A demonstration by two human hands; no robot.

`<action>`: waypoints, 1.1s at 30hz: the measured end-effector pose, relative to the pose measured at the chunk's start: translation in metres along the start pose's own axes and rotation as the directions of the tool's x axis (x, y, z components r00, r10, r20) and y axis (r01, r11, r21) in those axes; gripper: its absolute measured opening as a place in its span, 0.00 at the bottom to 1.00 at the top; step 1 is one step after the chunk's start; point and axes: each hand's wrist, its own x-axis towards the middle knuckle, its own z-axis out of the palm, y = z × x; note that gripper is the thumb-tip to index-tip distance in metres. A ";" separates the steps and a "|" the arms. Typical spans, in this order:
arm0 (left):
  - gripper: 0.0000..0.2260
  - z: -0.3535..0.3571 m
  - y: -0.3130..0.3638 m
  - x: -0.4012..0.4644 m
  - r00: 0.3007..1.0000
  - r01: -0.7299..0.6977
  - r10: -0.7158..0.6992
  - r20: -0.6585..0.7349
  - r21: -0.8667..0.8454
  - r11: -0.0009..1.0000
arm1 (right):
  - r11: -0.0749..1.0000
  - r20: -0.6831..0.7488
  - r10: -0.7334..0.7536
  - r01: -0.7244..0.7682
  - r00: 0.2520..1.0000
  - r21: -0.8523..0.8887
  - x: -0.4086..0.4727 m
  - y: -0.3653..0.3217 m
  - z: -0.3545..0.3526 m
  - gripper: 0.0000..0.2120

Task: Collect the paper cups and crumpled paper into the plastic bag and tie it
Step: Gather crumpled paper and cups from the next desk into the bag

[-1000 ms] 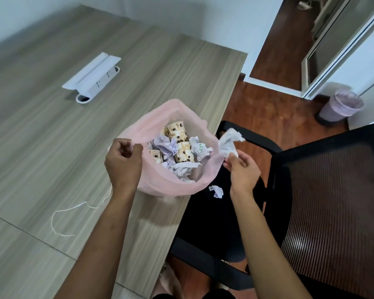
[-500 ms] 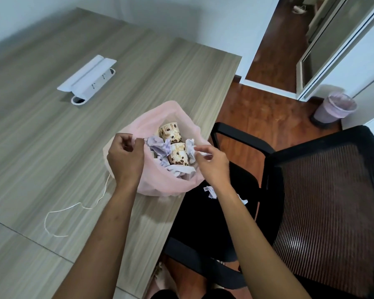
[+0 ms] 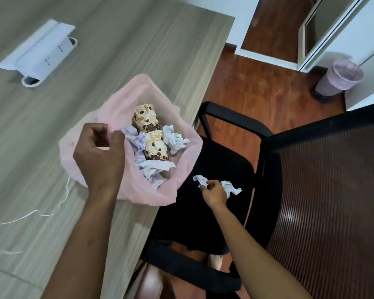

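A pink plastic bag (image 3: 108, 117) lies open at the table's right edge, mouth toward the chair. Inside lie two paper cups (image 3: 149, 134) printed with coffee beans, among several crumpled paper balls (image 3: 175, 140). My left hand (image 3: 99, 156) pinches the bag's near-left rim and holds it open. My right hand (image 3: 214, 192) is down on the black chair seat (image 3: 220, 160), fingers closing on a small crumpled paper (image 3: 200, 180). Another crumpled paper (image 3: 231, 187) lies on the seat just right of that hand.
A white string (image 3: 30, 216) lies on the wooden table (image 3: 52, 126) near the front left. A white socket box (image 3: 39, 55) stands at the back left. The chair's mesh backrest (image 3: 328, 201) fills the right. A lined waste bin (image 3: 339, 79) stands on the floor far right.
My right hand dropped a crumpled paper into the bag, then moved down to the chair seat and onto another paper. My left hand kept hold of the bag's rim.
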 end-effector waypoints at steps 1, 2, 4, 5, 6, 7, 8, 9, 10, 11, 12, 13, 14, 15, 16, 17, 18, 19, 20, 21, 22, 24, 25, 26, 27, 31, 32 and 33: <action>0.05 0.004 -0.002 0.001 1.000 -0.011 0.011 -0.004 -0.007 1.000 | 0.999 0.018 -0.006 0.007 1.000 -0.040 0.011 0.006 0.007 0.14; 0.07 0.007 -0.004 0.002 1.000 -0.022 0.021 -0.005 -0.012 1.000 | 0.996 0.028 -0.016 0.018 0.999 -0.082 0.022 0.012 0.014 0.16; 0.10 0.014 -0.006 0.002 0.999 -0.035 0.035 -0.001 -0.009 0.999 | 0.985 0.036 -0.040 0.046 0.999 -0.167 0.041 0.020 0.025 0.19; 0.10 0.017 -0.007 0.002 0.999 -0.043 0.043 -0.001 -0.005 0.999 | 0.975 0.036 -0.059 0.065 0.998 -0.210 0.050 0.022 0.030 0.21; 0.10 0.020 -0.009 0.002 0.999 -0.051 0.051 -0.002 0.000 0.999 | 0.965 0.035 -0.079 0.086 0.996 -0.248 0.058 0.025 0.035 0.23; 0.10 0.022 -0.011 0.001 0.998 -0.059 0.059 -0.002 0.003 0.998 | 0.959 0.035 -0.091 0.097 0.995 -0.267 0.065 0.027 0.040 0.24; 0.10 0.024 -0.013 0.000 0.998 -0.065 0.065 -0.002 0.003 0.998 | 0.955 0.037 -0.101 0.108 0.994 -0.277 0.073 0.030 0.044 0.25; 0.09 0.025 -0.015 0.000 0.998 -0.069 0.069 -0.001 -0.002 0.998 | 0.949 0.047 -0.109 0.118 0.993 -0.291 0.080 0.031 0.048 0.25; 0.09 0.027 -0.018 -0.001 0.998 -0.068 0.068 0.002 -0.012 0.998 | 0.941 0.062 -0.113 0.127 0.992 -0.313 0.087 0.033 0.051 0.26; 0.09 0.028 -0.021 -0.001 0.998 -0.066 0.066 0.006 -0.020 0.998 | 0.928 0.078 -0.111 0.132 0.991 -0.348 0.093 0.034 0.054 0.26; 0.09 0.029 -0.023 -0.002 0.998 -0.065 0.065 0.008 -0.024 0.998 | 0.911 0.092 -0.113 0.140 0.989 -0.389 0.098 0.036 0.057 0.25; 0.08 0.029 -0.026 -0.001 0.998 -0.064 0.065 0.008 -0.022 0.998 | 0.896 0.100 -0.107 0.139 0.989 -0.422 0.101 0.036 0.060 0.25; 0.08 0.029 -0.027 -0.001 0.998 -0.062 0.062 0.007 -0.021 0.998 | 0.887 0.105 -0.098 0.135 0.990 -0.442 0.103 0.037 0.062 0.23; 0.08 0.029 -0.029 -0.002 0.998 -0.060 0.060 0.005 -0.022 0.998 | 0.884 0.108 -0.086 0.125 0.990 -0.450 0.105 0.039 0.064 0.22; 0.08 0.028 -0.030 -0.002 0.998 -0.056 0.057 0.005 -0.026 0.998 | 0.887 0.109 -0.077 0.117 0.991 -0.447 0.105 0.041 0.065 0.21; 0.08 0.028 -0.030 -0.003 0.999 -0.053 0.053 0.005 -0.031 0.998 | 0.895 0.107 -0.066 0.106 0.992 -0.432 0.104 0.042 0.067 0.19; 0.09 0.027 -0.030 -0.004 0.999 -0.046 0.046 0.006 -0.038 0.998 | 0.906 0.102 -0.056 0.093 0.993 -0.413 0.103 0.045 0.068 0.17; 0.09 0.026 -0.030 -0.004 0.999 -0.037 0.037 0.006 -0.048 0.998 | 0.918 0.095 -0.046 0.080 0.994 -0.388 0.101 0.047 0.069 0.17; 0.10 0.025 -0.029 -0.004 1.000 -0.026 0.026 0.007 -0.060 0.998 | 0.931 0.086 -0.039 0.067 0.996 -0.359 0.096 0.047 0.068 0.17; 0.10 0.023 -0.028 -0.004 1.000 -0.017 0.018 0.008 -0.068 0.998 | 0.948 0.072 -0.028 0.049 0.997 -0.314 0.091 0.047 0.067 0.17; 0.10 0.022 -0.026 -0.002 1.000 -0.012 0.013 0.010 -0.075 0.997 | 0.969 0.054 -0.013 0.026 0.998 -0.248 0.085 0.045 0.065 0.16; 0.11 0.018 -0.022 0.001 1.000 -0.003 0.004 0.011 -0.092 0.996 | 0.996 0.014 0.038 -0.037 0.999 -0.076 0.072 0.035 0.059 0.14; 0.11 0.016 -0.019 0.003 1.000 0.004 -0.003 0.011 -0.097 0.995 | 0.998 -0.014 0.058 -0.057 0.998 0.010 0.065 0.028 0.054 0.13; 0.11 0.014 -0.016 0.004 1.000 0.013 -0.012 0.014 -0.096 0.995 | 0.993 -0.049 0.071 -0.066 0.996 0.099 0.058 0.018 0.049 0.13; 0.11 0.012 -0.014 0.005 1.000 0.020 -0.019 0.017 -0.089 0.996 | 0.979 -0.083 0.075 -0.058 0.994 0.193 0.050 0.005 0.041 0.13; 0.06 -0.002 -0.007 0.005 0.997 0.065 -0.062 0.039 -0.065 0.996 | 0.880 -0.257 -0.009 0.130 0.966 0.456 0.002 -0.065 -0.005 0.11; 0.07 -0.006 -0.006 0.006 0.996 0.080 -0.078 0.040 -0.063 0.995 | 0.856 -0.319 -0.054 0.208 0.946 0.473 -0.014 -0.084 -0.018 0.10; 0.09 -0.010 -0.004 0.006 0.995 0.093 -0.090 0.038 -0.063 0.994 | 0.830 -0.372 -0.106 0.289 0.922 0.477 -0.032 -0.104 -0.029 0.10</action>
